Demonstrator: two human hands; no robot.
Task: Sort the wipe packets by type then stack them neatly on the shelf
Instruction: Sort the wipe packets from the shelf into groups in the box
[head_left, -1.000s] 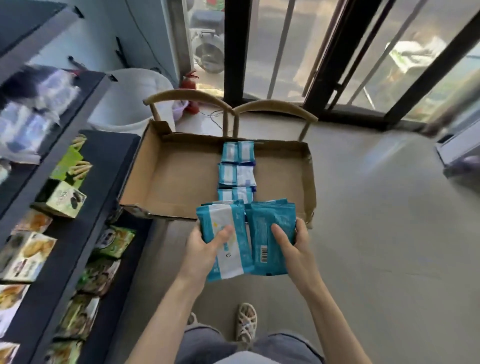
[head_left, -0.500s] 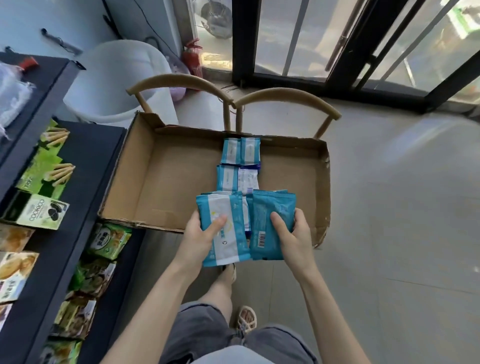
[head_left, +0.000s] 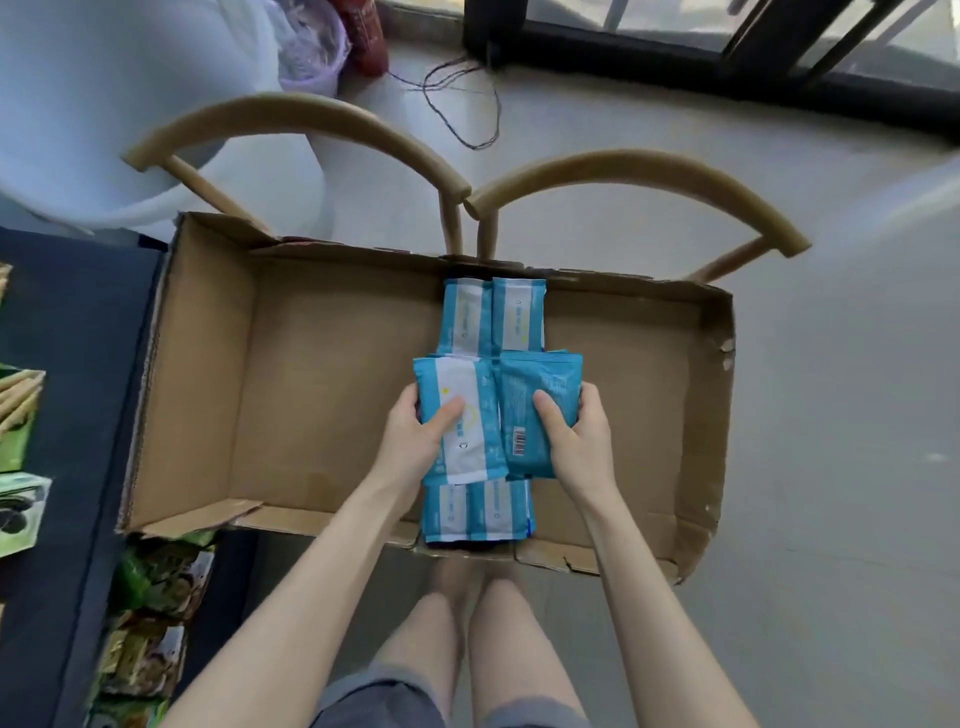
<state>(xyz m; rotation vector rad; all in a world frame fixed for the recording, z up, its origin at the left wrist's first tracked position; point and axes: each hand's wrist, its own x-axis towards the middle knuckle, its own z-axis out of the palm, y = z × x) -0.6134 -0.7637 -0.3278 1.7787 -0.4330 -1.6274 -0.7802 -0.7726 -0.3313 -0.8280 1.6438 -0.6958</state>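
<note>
My left hand (head_left: 415, 441) grips a stack of blue wipe packets with a white label stripe (head_left: 462, 415), thumb on top. My right hand (head_left: 579, 439) grips a second stack of plain blue packets (head_left: 535, 410), barcode side up. Both stacks are held side by side over the middle of a shallow cardboard tray (head_left: 322, 374). A pair of packets (head_left: 491, 317) lies at the tray's far wall and another pair (head_left: 478, 512) at its near edge, below my hands. What lies directly under the held stacks is hidden.
The tray rests on two wooden chairs (head_left: 457, 192) with curved backs. A dark shelf unit (head_left: 72, 415) with green snack boxes and bags stands at the left. A white tub (head_left: 130, 104) sits behind it. A loose cable (head_left: 462, 104) lies on the grey floor.
Both hands carried the two stacks forward from the tray's near edge to over its middle, covering the middle packets. The camera tilted downward and moved closer to the tray.
</note>
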